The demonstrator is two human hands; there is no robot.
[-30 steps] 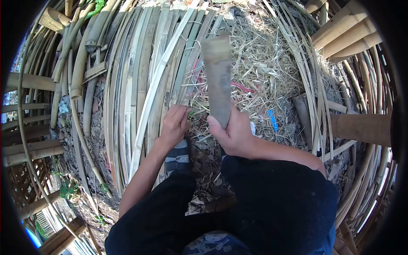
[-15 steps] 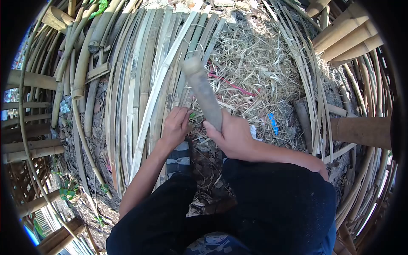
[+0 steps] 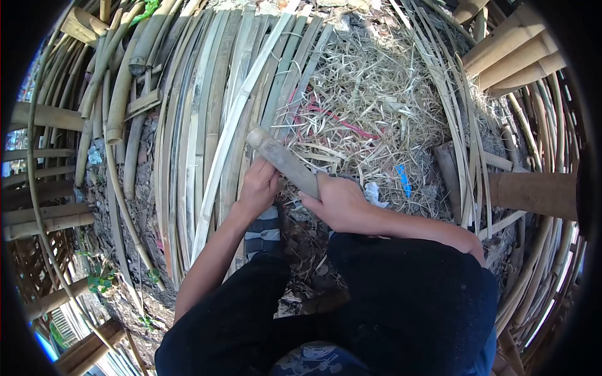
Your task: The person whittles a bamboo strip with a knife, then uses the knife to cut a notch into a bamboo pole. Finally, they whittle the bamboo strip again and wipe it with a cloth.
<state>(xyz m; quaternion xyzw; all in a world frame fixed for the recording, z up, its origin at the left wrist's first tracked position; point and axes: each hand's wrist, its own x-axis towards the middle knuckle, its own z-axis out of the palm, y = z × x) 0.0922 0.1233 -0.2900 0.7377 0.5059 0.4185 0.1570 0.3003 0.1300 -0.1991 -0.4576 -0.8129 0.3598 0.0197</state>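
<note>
My right hand (image 3: 342, 202) is wrapped round the lower end of a short, thick bamboo piece (image 3: 285, 161). The piece slants up and to the left, its far end just above my left hand (image 3: 258, 185). The fingers of my left hand are pressed together at the near end of the bamboo strips (image 3: 241, 122); what they hold is hidden by the hand and the bamboo piece. Long, pale and greenish strips lie side by side ahead and to the left.
Bamboo shavings (image 3: 376, 94) cover the ground ahead, with a red strip (image 3: 351, 128) and a blue scrap (image 3: 403, 180) among them. Bamboo poles (image 3: 119, 113) lie at the left. A thick bamboo pole (image 3: 533, 195) juts in from the right. My shoe (image 3: 263, 233) is below my left hand.
The bamboo piece in my right hand has swung down and to the left, from steeply raised to a lower slant over my left hand. My left hand has barely moved.
</note>
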